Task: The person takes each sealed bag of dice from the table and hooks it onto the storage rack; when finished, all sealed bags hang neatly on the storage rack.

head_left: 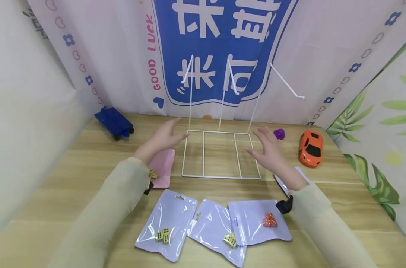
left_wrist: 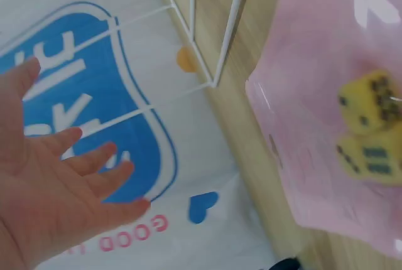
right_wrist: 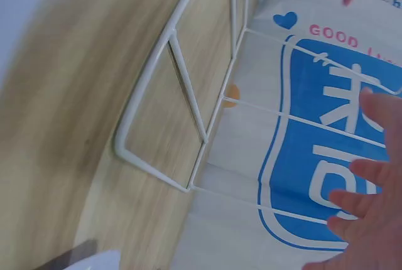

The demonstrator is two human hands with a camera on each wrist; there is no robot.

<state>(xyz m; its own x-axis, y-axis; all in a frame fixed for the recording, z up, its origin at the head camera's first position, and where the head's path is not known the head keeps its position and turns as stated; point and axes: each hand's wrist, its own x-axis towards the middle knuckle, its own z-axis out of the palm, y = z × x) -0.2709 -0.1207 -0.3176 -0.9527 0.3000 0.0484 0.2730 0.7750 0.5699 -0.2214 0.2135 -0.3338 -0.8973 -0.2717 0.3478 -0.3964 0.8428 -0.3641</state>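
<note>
White wire rack (head_left: 221, 177) stands twd the back of the tabletop (head_left: 55, 178), roughly in the middle, btwn the person's hands. Its base lies flat w/ two crossbars; three thin uprights rise from the rear edge, each w/ a bent arm at the top. The left hand (head_left: 162, 139) is near the rack's back L corner, fingers spread & thumb apart, holding nothing. The right hand (head_left: 269, 152) is nr the rack's R side, also wide open w/ fingers loosely bent, nothing in it. Both wrist views show each hand clear of the base

Pink bag (head_left: 164, 169) w/ yellow dice is just L of the rack, partly hidden by the left wrist. Three lilac bags (head_left: 171, 208) lie in front: L & mid ones w/ yellow dice, R one w/ red dice (head_left: 269, 220), overlapping the mid one. Another pale bag (head_left: 301, 173) is partly under the right forearm in view. Orange toy car (head_left: 311, 163) sits far R, small purple thing (head_left: 279, 134) btwn it & the rack, blue toy (head_left: 114, 122) back L. Printed cloth (head_left: 219, 48) hangs behind
</note>
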